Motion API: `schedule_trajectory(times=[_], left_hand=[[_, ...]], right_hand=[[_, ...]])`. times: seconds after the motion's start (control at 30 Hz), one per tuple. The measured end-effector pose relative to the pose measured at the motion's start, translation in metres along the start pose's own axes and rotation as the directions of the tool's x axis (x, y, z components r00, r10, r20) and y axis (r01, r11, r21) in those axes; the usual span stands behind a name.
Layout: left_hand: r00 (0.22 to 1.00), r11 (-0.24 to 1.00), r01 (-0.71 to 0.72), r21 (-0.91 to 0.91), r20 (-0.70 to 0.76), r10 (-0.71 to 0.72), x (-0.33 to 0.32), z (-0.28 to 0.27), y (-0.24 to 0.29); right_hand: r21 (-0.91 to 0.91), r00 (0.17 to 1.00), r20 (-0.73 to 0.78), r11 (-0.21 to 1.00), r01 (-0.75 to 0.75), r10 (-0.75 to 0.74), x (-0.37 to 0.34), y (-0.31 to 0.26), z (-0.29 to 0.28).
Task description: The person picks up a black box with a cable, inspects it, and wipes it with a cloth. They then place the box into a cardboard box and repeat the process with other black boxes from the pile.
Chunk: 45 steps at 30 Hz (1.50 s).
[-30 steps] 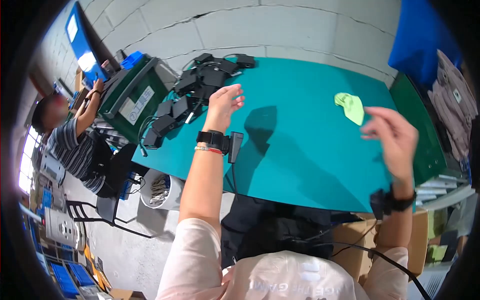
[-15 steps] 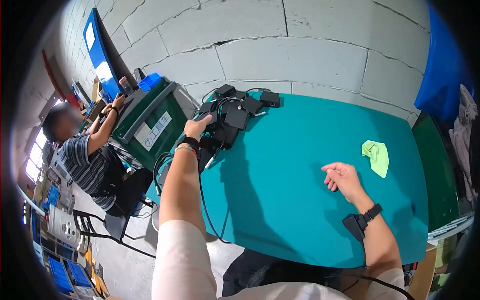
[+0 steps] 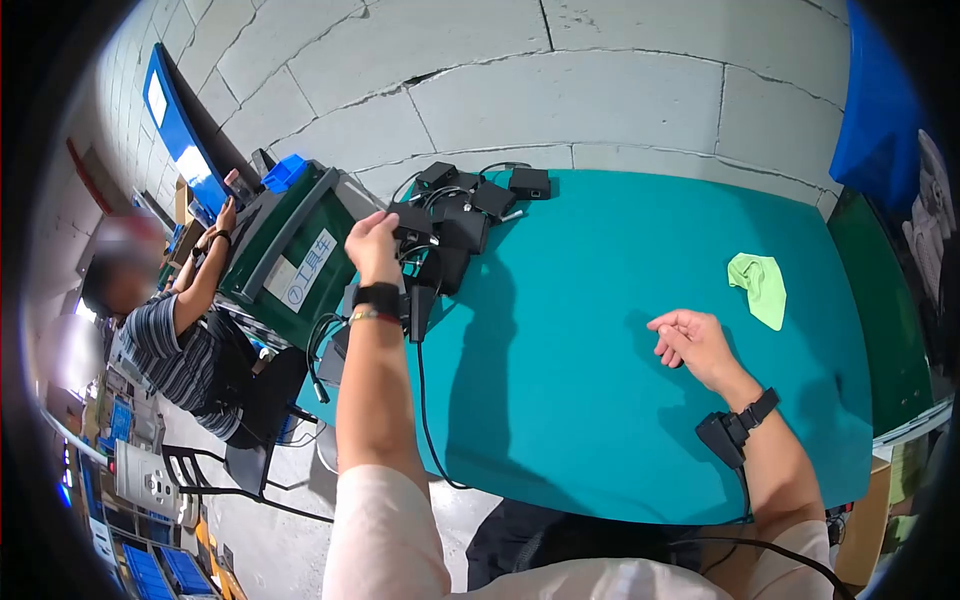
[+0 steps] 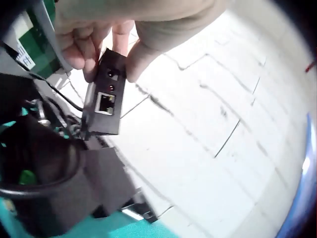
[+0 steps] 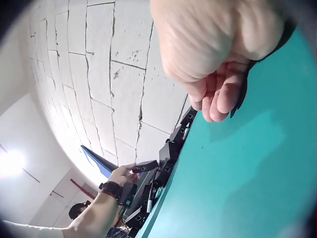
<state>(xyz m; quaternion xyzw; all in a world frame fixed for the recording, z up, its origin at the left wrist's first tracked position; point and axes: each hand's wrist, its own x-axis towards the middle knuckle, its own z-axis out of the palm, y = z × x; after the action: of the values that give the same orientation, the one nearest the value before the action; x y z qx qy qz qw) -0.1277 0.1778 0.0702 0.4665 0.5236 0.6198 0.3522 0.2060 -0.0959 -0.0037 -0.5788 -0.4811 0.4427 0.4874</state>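
In the head view my left hand is at the left side of a pile of black boxes and cables, pinching one black box. The left wrist view shows the thumb and fingers of that hand on either side of the box, whose end has a metal-framed port and a round socket. My right hand is low over the green table, fingers loosely curled and holding nothing. Seen from the right wrist, the hand is also empty.
On the teal table a light green cloth lies at the right. The black pile stands near the block wall. Left of it are a green cart and a seated person. A cable hangs from my left wrist.
My left hand has moved left to the pile and taken hold of a black box. My right hand has come left and down from beside the cloth. The head view has shifted.
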Motion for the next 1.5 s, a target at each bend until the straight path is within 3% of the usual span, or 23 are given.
schedule_trajectory(times=[0.03, 0.13, 0.2, 0.23, 0.27, 0.43, 0.5, 0.53, 0.63, 0.67, 0.73, 0.8, 0.87, 0.9, 0.97, 1.1, 1.17, 1.27, 1.33, 1.4, 1.47, 1.5], left_hand=[[0.997, 0.961, 0.067, -0.268, 0.040, -0.059, -0.002, -0.006, 0.007], [0.987, 0.828, 0.098, -0.552, 0.159, -0.011, -0.043, -0.015, 0.044], [0.911, 0.659, 0.295, -0.692, 0.412, 0.024, -0.055, -0.015, 0.037], [0.883, 0.672, 0.288, -0.682, 0.461, 0.090, -0.083, -0.006, 0.044], [0.801, 0.724, 0.310, -0.617, 0.580, 0.151, -0.100, -0.001, 0.044], [0.563, 0.841, 0.425, -0.334, 0.825, 0.043, -0.188, 0.048, 0.041], [0.480, 0.866, 0.437, -0.242, 0.877, 0.003, -0.203, 0.055, 0.032], [0.460, 0.856, 0.462, -0.230, 0.888, -0.010, -0.208, 0.054, 0.030], [0.327, 0.907, 0.417, -0.062, 0.941, -0.086, -0.211, 0.045, 0.026], [0.320, 0.903, 0.426, -0.050, 0.942, -0.099, -0.210, 0.044, 0.022], [0.254, 0.981, 0.178, -0.075, 0.967, 0.027, -0.209, 0.040, 0.015], [0.257, 0.976, 0.209, -0.053, 0.967, -0.003, -0.213, 0.042, 0.013], [0.266, 0.979, 0.193, -0.073, 0.964, 0.019, -0.215, 0.044, 0.007], [0.265, 0.978, 0.196, -0.068, 0.964, 0.014, -0.215, 0.044, 0.007], [0.277, 0.990, 0.109, -0.092, 0.959, 0.058, -0.215, 0.044, 0.007], [0.276, 0.981, 0.179, -0.070, 0.961, 0.018, -0.216, 0.044, 0.008], [0.264, 0.887, 0.462, -0.011, 0.956, -0.125, -0.218, 0.045, 0.008], [0.263, 0.834, 0.551, -0.023, 0.954, -0.147, -0.216, 0.048, 0.007], [0.298, 0.827, 0.559, -0.059, 0.945, -0.134, -0.217, 0.049, 0.008], [0.306, 0.789, 0.614, -0.017, 0.927, -0.218, -0.217, 0.049, 0.007], [0.326, 0.815, 0.579, -0.028, 0.924, -0.200, -0.219, 0.048, 0.008], [0.315, 0.844, 0.536, -0.038, 0.936, -0.158, -0.220, 0.047, 0.009]], right_hand=[[0.007, 1.000, -0.004, 1.000, 0.001, -0.001, -0.001, 0.000, 0.001], [-0.028, 1.000, -0.019, 0.999, -0.020, 0.019, 0.000, -0.002, 0.003], [-0.038, 0.999, -0.004, 0.999, -0.036, 0.036, -0.001, -0.003, 0.002], [-0.042, 0.999, -0.015, 0.998, -0.048, 0.048, -0.001, -0.004, 0.002], [-0.035, 0.999, -0.008, 0.999, -0.031, 0.031, -0.001, -0.004, 0.003], [-0.037, 1.000, -0.013, 0.999, 0.006, -0.006, -0.009, -0.004, 0.001], [0.227, 1.000, -0.023, 0.974, 0.018, -0.013, -0.013, -0.010, -0.001], [0.224, 0.999, -0.042, 0.975, -0.003, 0.013, -0.016, -0.011, 0.000], [0.370, 0.986, 0.030, 0.918, 0.143, -0.166, -0.018, -0.013, 0.008], [0.374, 0.988, 0.027, 0.918, 0.130, -0.151, -0.019, -0.014, 0.011], [0.265, 0.987, 0.080, 0.958, 0.111, -0.137, -0.023, -0.016, 0.020], [0.304, 0.993, 0.057, 0.949, 0.085, -0.108, -0.025, -0.016, 0.025], [0.001, 0.977, 0.015, 0.977, 0.212, -0.212, -0.025, -0.016, 0.023], [0.003, 0.978, 0.015, 0.978, 0.207, -0.207, -0.024, -0.015, 0.024], [-0.126, 0.918, -0.031, 0.912, 0.389, -0.396, -0.022, -0.012, 0.026], [-0.107, 0.944, -0.006, 0.939, 0.328, -0.331, -0.022, -0.014, 0.022], [-0.294, 0.951, 0.048, 0.905, 0.307, -0.306, -0.022, -0.016, 0.014], [-0.391, 0.939, -0.120, 0.885, 0.253, -0.321, -0.009, -0.038, -0.016], [-0.706, 0.886, -0.008, 0.630, 0.323, -0.464, -0.004, -0.050, -0.058], [-0.897, 0.898, -0.088, 0.426, 0.116, -0.430, -0.005, -0.038, -0.098], [-0.977, 0.909, -0.185, 0.170, -0.129, -0.374, -0.009, -0.008, -0.125], [-0.979, 0.910, -0.173, 0.171, -0.115, -0.376, -0.009, -0.008, -0.127]])
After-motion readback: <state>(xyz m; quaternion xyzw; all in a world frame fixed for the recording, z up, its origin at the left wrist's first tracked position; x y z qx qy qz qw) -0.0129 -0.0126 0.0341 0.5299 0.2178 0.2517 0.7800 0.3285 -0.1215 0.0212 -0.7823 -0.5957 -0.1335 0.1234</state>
